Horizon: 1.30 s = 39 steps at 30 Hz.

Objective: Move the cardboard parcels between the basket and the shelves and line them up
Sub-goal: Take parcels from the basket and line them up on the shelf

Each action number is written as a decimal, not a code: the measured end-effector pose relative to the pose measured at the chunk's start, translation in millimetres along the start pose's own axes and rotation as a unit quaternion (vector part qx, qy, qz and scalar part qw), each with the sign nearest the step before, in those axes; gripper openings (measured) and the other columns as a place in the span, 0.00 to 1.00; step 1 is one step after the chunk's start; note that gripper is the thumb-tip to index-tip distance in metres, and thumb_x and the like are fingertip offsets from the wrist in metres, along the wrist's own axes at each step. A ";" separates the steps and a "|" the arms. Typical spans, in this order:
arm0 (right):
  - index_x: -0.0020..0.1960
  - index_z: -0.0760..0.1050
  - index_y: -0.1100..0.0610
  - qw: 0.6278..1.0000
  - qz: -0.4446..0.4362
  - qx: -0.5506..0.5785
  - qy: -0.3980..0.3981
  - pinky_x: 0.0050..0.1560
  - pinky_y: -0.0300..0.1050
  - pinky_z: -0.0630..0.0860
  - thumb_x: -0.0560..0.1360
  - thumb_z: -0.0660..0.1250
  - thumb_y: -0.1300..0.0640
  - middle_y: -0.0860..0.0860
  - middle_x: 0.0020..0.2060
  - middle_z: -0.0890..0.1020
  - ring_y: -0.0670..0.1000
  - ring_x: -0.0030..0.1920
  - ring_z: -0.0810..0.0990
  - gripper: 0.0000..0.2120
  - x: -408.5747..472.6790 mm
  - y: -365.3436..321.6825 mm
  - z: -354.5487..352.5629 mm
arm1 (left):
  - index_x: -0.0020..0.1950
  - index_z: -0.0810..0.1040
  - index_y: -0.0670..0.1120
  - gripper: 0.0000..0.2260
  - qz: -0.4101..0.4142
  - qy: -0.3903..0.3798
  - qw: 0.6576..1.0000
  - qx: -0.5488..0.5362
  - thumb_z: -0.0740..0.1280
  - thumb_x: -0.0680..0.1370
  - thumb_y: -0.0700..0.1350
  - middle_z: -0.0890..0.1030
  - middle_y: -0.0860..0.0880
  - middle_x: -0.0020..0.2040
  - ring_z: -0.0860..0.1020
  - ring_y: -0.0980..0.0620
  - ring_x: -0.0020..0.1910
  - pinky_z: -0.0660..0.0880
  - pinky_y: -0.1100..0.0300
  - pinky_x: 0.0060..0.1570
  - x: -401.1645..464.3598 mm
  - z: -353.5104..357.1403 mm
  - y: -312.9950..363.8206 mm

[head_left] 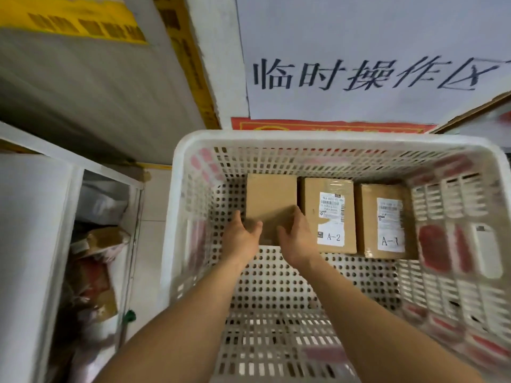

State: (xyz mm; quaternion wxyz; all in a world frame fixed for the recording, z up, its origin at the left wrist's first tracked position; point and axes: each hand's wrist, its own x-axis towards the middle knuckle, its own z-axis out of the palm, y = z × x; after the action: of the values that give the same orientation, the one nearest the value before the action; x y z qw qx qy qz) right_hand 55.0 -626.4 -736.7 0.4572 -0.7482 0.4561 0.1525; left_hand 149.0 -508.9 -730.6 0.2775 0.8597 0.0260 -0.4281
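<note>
I see both hands in white basket (318,139). Left hand (240,236) and right hand (297,236) grasp plain parcel (271,197), leftmost in row. Beside it: parcel A-2 (329,214), then parcel A-1 (384,219), touching.

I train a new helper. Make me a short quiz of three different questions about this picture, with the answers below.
1. How many cardboard parcels lie in the white basket?
2. True or false: the A-2 parcel lies between the unlabelled parcel and the A-1 parcel.
3. Which parcel do the left hand and right hand hold? a) A-1 b) A-2 c) the unlabelled one

Key: 1. three; 2. true; 3. c
</note>
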 end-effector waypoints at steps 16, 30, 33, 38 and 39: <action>0.79 0.65 0.49 0.965 0.068 0.244 -0.069 0.71 0.54 0.77 0.85 0.66 0.53 0.51 0.68 0.79 0.52 0.65 0.79 0.24 17.4 14.3 4.7 | 0.86 0.48 0.56 0.32 -0.047 -0.056 0.997 -0.037 0.56 0.85 0.63 0.68 0.47 0.80 0.71 0.43 0.74 0.68 0.45 0.70 -2.7 0.1 1.0; 0.67 0.77 0.49 0.948 0.020 0.301 -0.103 0.63 0.54 0.82 0.83 0.69 0.54 0.50 0.59 0.86 0.56 0.62 0.84 0.12 -164.6 -46.9 -94.5 | 0.78 0.50 0.68 0.51 0.037 -0.120 0.977 -0.172 0.78 0.65 0.71 0.68 0.51 0.79 0.69 0.44 0.75 0.65 0.39 0.75 -174.1 -104.1 14.3; 0.78 0.69 0.48 0.985 -0.020 0.168 -0.016 0.68 0.55 0.79 0.83 0.69 0.50 0.45 0.67 0.79 0.51 0.66 0.80 0.25 -202.0 -67.5 -106.5 | 0.81 0.46 0.67 0.57 0.071 -0.072 0.982 -0.158 0.79 0.63 0.73 0.69 0.52 0.79 0.70 0.45 0.76 0.70 0.41 0.74 -203.7 -116.1 22.6; 0.81 0.63 0.46 0.989 -0.117 0.075 0.056 0.72 0.52 0.75 0.82 0.68 0.42 0.45 0.72 0.73 0.46 0.69 0.74 0.30 -273.1 -112.0 -124.2 | 0.84 0.45 0.58 0.55 0.166 0.036 0.980 -0.103 0.79 0.69 0.65 0.64 0.49 0.78 0.68 0.47 0.76 0.70 0.54 0.69 -255.1 -126.6 44.2; 0.81 0.63 0.43 0.988 -0.119 0.092 0.040 0.73 0.52 0.74 0.81 0.68 0.39 0.43 0.71 0.72 0.46 0.70 0.73 0.31 -286.5 -119.6 -127.8 | 0.84 0.43 0.59 0.56 0.182 0.047 0.978 -0.095 0.78 0.69 0.66 0.62 0.49 0.79 0.66 0.46 0.77 0.70 0.50 0.73 -266.2 -128.0 48.0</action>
State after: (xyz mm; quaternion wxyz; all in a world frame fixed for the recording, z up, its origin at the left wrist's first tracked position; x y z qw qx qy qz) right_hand -24.8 -556.2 -418.3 0.5202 -0.7575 0.3937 0.0245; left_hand 86.6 -434.1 -447.7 0.4293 0.8389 -0.0772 -0.3256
